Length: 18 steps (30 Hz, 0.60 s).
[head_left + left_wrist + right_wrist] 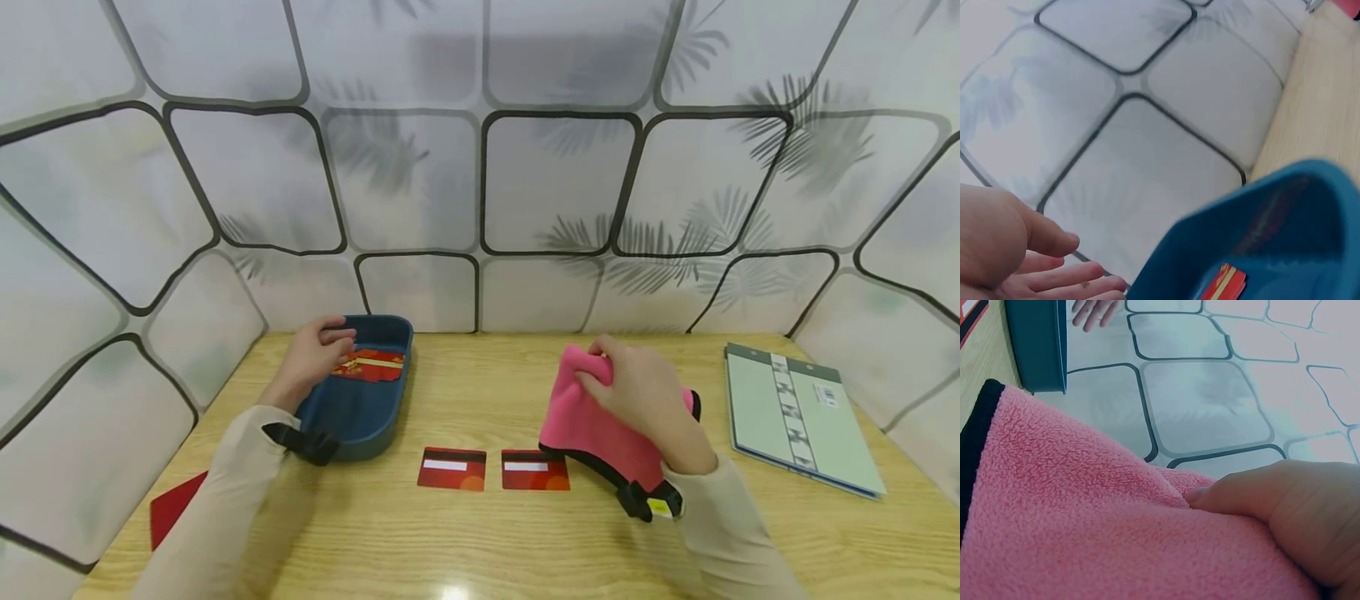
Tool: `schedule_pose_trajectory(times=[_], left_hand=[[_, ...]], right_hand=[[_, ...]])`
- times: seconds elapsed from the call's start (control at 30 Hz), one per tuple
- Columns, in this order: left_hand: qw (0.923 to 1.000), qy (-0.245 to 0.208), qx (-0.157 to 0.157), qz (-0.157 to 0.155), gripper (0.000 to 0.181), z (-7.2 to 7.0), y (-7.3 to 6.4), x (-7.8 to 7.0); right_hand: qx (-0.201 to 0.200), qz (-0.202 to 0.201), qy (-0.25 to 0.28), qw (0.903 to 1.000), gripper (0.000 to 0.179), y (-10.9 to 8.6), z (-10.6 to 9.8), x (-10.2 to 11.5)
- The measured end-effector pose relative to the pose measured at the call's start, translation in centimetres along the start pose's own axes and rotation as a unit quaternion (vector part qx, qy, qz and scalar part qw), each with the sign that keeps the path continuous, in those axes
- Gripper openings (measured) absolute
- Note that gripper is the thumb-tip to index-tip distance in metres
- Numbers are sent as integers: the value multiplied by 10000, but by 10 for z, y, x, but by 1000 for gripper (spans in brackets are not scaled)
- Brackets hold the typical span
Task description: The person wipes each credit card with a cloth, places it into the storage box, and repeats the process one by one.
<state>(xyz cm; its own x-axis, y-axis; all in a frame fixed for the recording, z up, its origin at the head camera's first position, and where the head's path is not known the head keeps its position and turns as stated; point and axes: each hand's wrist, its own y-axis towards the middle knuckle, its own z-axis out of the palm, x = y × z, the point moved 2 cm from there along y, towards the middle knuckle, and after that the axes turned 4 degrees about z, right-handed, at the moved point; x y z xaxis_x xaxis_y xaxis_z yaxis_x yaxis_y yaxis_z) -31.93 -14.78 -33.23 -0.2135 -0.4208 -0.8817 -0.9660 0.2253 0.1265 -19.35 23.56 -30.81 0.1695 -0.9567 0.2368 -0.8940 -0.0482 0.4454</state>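
Observation:
A pink fleecy cloth with a dark edge (600,429) hangs from my right hand (637,387), pinched between thumb and fingers. In the right wrist view my thumb presses into a fold of the cloth (1085,506). The lower part of the cloth comes down beside two red cards on the table. My left hand (311,354) hovers at the left side of a blue plastic bin (348,417), its fingers relaxed and holding nothing. Inside the bin lie red and gold paper packets (375,365), partly behind that hand.
Two red cards, one on the left (452,468) and one on the right (535,470), lie side by side on the wooden table (420,550). A pale green notebook (798,417) is at the right. Under the left forearm a red flat item (172,508) shows partly. A patterned curtain (555,183) encloses the back.

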Motion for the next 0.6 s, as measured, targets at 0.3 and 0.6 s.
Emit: schedule_pose_trajectory(times=[0.3,0.6], left_hand=[[9957,-639,508,445,50,15,-30,-13],[9722,-667,1480,1686,36,44,-50,-14]], right_hand=[[-166,-83,7,9998,22,0,0,1],[-49,29,67,10000,22,1,-3,1]])
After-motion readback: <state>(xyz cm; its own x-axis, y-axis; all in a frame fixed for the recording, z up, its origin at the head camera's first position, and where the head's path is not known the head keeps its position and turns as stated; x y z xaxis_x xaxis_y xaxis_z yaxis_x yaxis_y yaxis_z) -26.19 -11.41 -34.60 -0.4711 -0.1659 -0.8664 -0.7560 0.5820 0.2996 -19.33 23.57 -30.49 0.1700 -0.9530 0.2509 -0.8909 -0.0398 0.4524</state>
